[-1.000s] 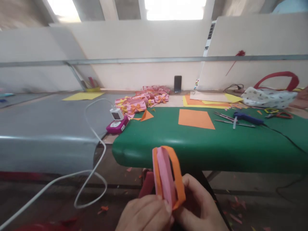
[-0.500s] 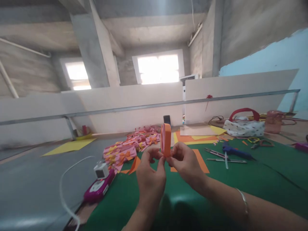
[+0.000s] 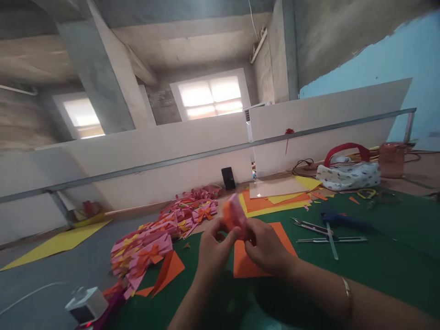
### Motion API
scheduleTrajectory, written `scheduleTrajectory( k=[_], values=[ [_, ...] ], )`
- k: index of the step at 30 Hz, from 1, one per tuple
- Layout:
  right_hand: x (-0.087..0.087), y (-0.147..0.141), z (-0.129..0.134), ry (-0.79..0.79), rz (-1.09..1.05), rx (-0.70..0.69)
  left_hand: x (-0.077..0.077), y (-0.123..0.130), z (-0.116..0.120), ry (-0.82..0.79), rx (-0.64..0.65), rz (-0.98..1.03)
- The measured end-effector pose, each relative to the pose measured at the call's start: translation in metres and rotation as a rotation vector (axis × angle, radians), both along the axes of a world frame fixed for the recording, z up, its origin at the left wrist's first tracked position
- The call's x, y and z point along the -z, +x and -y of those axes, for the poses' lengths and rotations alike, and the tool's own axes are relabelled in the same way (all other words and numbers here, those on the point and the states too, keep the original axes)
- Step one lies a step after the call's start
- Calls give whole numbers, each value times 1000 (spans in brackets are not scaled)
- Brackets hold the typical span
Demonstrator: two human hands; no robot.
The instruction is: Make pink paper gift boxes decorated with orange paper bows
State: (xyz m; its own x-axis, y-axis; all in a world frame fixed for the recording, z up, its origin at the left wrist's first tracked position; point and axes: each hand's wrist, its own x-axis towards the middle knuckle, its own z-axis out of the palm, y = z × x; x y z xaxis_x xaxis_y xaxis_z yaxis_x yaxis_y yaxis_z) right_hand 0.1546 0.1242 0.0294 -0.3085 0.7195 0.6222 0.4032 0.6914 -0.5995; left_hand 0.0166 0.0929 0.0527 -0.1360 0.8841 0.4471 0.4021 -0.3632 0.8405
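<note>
Above the green surface (image 3: 213, 300), near its middle: a pink and orange paper piece (image 3: 235, 214), motion-blurred, upright and held clear of the surface. Left hand (image 3: 216, 245) pinches its left lower side, thumb against curled fingers. Right hand (image 3: 268, 245) has the right lower side, fingers curled in close. Both hands closed on the paper, nearly meeting.

Below and behind the right hand, an orange sheet (image 3: 252, 265) lies flat; its near edge and left edge show, the right hand and forearm cover part of the rest. A strip of green separates its right edge from the craft knife (image 3: 355, 239) and snips (image 3: 309, 226). Blue glue gun (image 3: 347, 222) just beyond the knife, its pale stick crossing it.

Left of the hands, a folded orange piece (image 3: 171, 271) sits beside a heap of paper bows (image 3: 156, 243), which reaches back toward the far edge. Green shows between that fold and the left forearm. At the near left corner, white charger (image 3: 87, 305) on a purple power strip (image 3: 110, 310).

Far edge: black phone (image 3: 228, 178) leaning on the wall panel, pale board (image 3: 277, 186) over coloured sheets (image 3: 249, 206), cloth bag (image 3: 349, 177) farther right.
</note>
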Motion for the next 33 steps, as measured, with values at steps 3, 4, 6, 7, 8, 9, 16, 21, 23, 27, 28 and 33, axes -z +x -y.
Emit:
scheduleTrajectory(
  k=[3,4,6,7,8,9,16,21,23,27,28,33],
  values=[
    [0,0,3,-19,90,-74,-2,-6,3,-66,5,177],
    [0,0,4,-43,91,-96,-4,-9,5,-95,16,278],
    [-1,2,4,-87,69,-112,-9,-17,7,-174,63,582],
    [-1,3,4,-93,62,-111,-11,-21,7,-215,87,746],
    [-1,3,5,-88,68,-110,-13,-24,8,-251,106,892],
    [0,2,5,-71,89,-114,-15,-25,8,-282,117,1004],
    [10,-2,-1,59,172,-2,-14,-4,11,-391,218,1240],
    [2,7,-15,-170,-68,-69,-13,-5,14,-419,221,1100],
    [0,10,-21,-326,-169,-97,-14,-14,13,-413,107,842],
    [0,13,-29,-501,-253,-181,-16,-36,8,-143,-330,247],
    [1,13,-29,-535,-271,-208,-16,-39,7,-108,-381,143],
    [0,11,-25,-639,-324,-267,-8,-39,5,-333,-58,158]
  ],
)
